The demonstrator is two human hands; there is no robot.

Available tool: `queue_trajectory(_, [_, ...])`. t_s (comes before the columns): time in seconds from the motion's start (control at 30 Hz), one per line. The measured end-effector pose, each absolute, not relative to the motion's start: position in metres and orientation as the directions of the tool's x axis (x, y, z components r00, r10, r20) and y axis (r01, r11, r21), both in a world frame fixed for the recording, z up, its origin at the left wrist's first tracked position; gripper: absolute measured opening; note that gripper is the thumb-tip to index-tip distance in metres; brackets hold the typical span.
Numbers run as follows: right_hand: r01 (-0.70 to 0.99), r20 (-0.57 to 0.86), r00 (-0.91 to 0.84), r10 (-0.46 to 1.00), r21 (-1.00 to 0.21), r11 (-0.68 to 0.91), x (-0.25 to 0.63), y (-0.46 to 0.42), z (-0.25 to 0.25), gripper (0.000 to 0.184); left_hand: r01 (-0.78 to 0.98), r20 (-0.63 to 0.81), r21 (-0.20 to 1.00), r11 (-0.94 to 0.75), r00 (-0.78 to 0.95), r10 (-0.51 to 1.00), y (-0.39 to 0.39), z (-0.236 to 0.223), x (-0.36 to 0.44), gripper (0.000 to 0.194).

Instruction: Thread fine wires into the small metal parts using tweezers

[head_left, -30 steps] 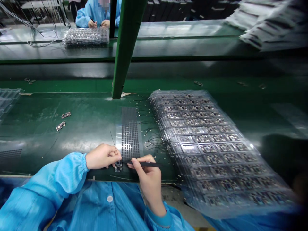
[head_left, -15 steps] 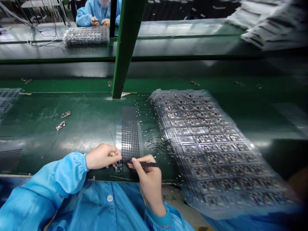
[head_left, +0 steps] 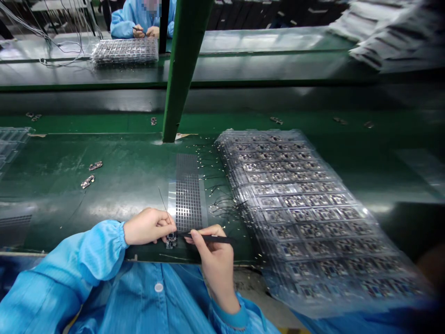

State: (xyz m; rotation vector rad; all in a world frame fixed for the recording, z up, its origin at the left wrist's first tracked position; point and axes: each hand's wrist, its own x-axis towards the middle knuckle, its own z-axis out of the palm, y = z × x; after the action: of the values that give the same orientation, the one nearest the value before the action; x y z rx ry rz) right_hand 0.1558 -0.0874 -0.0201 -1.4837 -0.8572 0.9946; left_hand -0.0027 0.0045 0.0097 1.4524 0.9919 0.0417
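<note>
The left hand [head_left: 149,226] held a small circuit board [head_left: 170,241] on the green counter [head_left: 52,185], and the right hand [head_left: 214,255] held black tweezers [head_left: 210,239] against it, near a stack of clear plastic trays [head_left: 302,213].

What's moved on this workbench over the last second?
The small circuit boards on the far green belt have slid left. The left hand and the right hand, with its black tweezers, stay at the small board near the front edge. The stacked clear trays look unchanged.
</note>
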Motion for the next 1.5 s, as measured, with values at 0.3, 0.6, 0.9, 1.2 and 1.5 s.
queue_trajectory(0.3, [-0.009,-0.144,0.383,0.913,-0.988,-0.152,0.155,-0.088,-0.019,0.022,0.511,-0.523,0.837,0.198,0.636,0.568,0.004,0.009,-0.003,0.019])
queue_trajectory(0.6, [0.038,-0.092,0.398,0.913,-0.992,-0.117,0.154,-0.089,-0.021,0.021,0.473,-0.38,0.88,0.054,0.631,0.677,0.003,0.005,-0.004,0.013])
queue_trajectory(0.9, [-0.066,-0.151,0.279,0.948,-0.988,-0.138,0.155,-0.09,-0.019,0.029,0.442,-0.466,0.87,0.218,0.591,0.659,0.005,0.01,-0.001,0.013])
queue_trajectory(1.2, [0.043,-0.107,0.194,0.975,-0.992,-0.117,0.15,-0.083,-0.016,0.017,0.463,-0.323,0.886,-0.016,0.643,0.694,0.001,0.01,-0.002,0.017])
queue_trajectory(1.5, [0.215,0.008,0.252,0.968,-0.975,-0.048,0.14,-0.083,-0.018,0.014,0.413,-0.262,0.908,-0.076,0.7,0.664,-0.001,0.009,-0.007,0.025])
